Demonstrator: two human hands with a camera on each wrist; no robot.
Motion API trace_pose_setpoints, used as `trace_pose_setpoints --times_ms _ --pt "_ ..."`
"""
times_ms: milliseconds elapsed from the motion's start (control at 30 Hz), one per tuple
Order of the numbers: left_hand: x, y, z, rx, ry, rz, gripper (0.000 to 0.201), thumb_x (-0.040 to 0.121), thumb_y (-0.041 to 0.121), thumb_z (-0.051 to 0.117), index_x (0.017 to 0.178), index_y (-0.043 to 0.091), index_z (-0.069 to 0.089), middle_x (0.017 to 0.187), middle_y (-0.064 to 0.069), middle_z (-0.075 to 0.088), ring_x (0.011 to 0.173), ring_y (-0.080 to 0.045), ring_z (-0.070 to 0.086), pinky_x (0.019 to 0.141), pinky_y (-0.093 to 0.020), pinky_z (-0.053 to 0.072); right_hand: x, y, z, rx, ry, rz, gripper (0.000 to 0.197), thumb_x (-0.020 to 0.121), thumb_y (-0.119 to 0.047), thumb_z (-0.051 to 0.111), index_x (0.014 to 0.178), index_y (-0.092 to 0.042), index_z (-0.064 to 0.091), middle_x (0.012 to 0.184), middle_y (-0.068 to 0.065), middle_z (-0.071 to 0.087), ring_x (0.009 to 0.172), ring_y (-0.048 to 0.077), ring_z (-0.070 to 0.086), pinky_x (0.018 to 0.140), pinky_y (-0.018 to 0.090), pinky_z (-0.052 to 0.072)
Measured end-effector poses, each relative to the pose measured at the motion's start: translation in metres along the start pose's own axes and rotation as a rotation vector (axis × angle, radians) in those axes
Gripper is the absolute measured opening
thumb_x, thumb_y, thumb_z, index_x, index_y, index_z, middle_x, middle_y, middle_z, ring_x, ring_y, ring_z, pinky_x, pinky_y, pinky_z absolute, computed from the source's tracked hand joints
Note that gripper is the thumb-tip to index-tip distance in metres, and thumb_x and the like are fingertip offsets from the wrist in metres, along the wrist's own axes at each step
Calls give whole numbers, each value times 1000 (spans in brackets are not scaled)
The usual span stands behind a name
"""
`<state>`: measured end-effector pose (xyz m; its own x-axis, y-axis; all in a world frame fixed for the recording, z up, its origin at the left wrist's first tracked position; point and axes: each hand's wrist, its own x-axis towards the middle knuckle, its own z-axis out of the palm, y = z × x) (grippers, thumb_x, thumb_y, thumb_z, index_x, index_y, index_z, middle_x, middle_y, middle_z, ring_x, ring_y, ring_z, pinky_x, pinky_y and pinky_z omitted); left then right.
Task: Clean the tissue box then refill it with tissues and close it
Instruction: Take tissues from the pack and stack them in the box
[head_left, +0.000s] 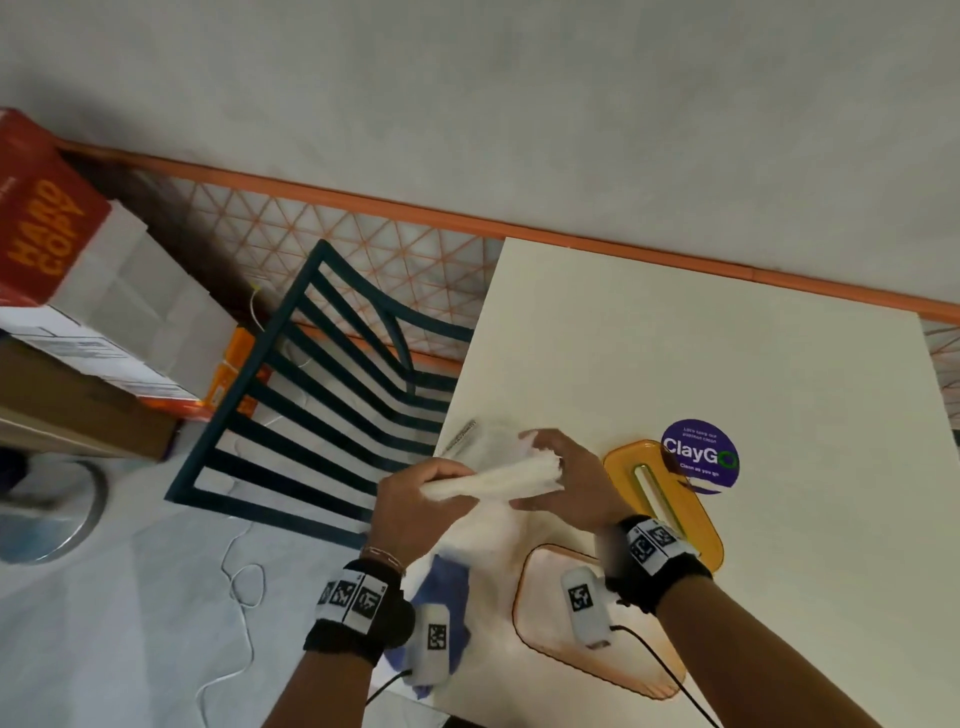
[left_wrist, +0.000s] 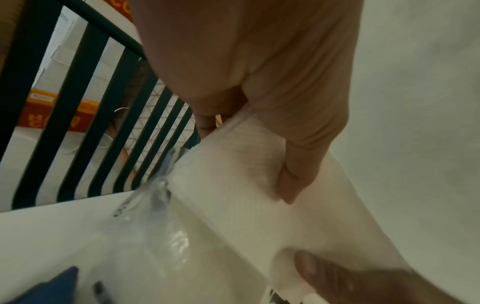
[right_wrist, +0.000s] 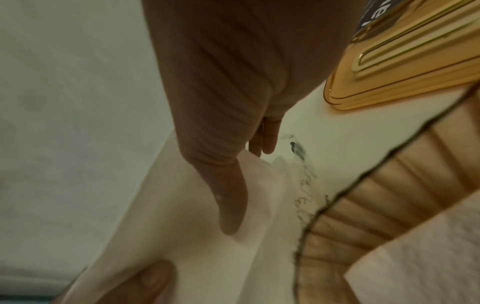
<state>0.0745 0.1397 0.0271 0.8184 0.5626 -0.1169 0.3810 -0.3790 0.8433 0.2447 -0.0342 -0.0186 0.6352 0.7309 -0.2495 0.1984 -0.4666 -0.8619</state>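
head view: two hands, left hand (head_left: 415, 499) and right hand (head_left: 566, 475), each grasping one tissue stack (head_left: 493, 480).

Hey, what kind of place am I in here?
Probably a shared office pantry or canteen corner. A "ClayGo, clean as you go" sticker is on the table, boxes of Hard Copy paper are stacked by the wall, and a chair stands alongside.

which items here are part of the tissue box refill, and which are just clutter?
Job:
- tissue stack, held by left hand and right hand
- open tissue box base
- amber slotted lid, beside the base
- clear wrapper
- blue cloth

Lying about:
- ClayGo sticker
- chair
- paper cartons
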Motion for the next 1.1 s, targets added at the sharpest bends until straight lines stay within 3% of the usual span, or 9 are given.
trace_pose_setpoints --times_ms 267,467,567,700,867,933,1000,1067,1100 --pt "19 44 -53 -710 93 -279 38 68 19 84 106 20 74 100 -8 75 88 -24 70 67 -37 57 18 -39 -27 124 -104 110 82 62 -32 97 133 -36 56 124 -18 67 119 1 58 104 33 47" --pt "25 45 -62 -1061 -4 -615 57 80 32 80 132 15 63 125 -14 72 118 -37 67 96 -55 55 7 -68 -32 510 -276 153 50 81 -3 83 127 -17 68 121 3 75 117 21 69 92 29 56" --pt "16 49 -56 -1155 -136 -722 51 91 31 69 136 12 58 125 -20 71 111 -39 70 88 -53 60 3 -71 -31 593 -266 108 55 81 3 81 131 -13 64 126 9 72 121 25 67 100 36 55" --pt "-1 48 -43 -1211 -241 -768 43 96 29 59 132 6 61 109 -23 74 83 -34 76 61 -40 63 -1 -74 -35 539 -139 66 67 74 14 80 131 -18 63 126 8 70 117 22 66 87 30 60" --pt "-14 28 -25 -1102 -217 -636 36 91 26 65 123 10 64 94 -8 79 97 -25 74 80 -38 62 -13 -73 -46 241 -107 -130 90 68 -13 94 144 -33 51 146 -14 55 135 9 51 111 39 47" --pt "-9 15 -26 -1277 -517 -713 64 79 24 75 138 33 54 119 -4 71 120 -24 64 98 -37 55 -18 -75 -52 157 -138 -196 88 65 -22 97 142 -34 54 152 -18 48 143 4 41 117 37 37" --pt "-17 5 -18 -1109 -582 -642 79 71 20 79 139 49 51 131 8 65 123 -17 62 105 -37 52 -22 -77 -57 111 -182 -221 74 62 -26 97 129 -34 65 153 -20 46 146 1 33 118 34 33" --pt "-16 16 -20 -1285 -460 -769 45 81 18 71 119 42 71 111 10 77 110 -13 70 103 -32 53 -24 -79 -60 103 -236 -178 53 62 -28 97 110 -31 75 147 -23 53 147 -3 31 118 34 30" --pt "-28 23 -14 -1147 -303 -638 25 91 16 62 108 25 78 94 2 81 102 -18 73 95 -34 58 -25 -79 -60 108 -262 -141 46 63 -28 96 104 -29 78 140 -23 60 144 -5 35 118 35 31"
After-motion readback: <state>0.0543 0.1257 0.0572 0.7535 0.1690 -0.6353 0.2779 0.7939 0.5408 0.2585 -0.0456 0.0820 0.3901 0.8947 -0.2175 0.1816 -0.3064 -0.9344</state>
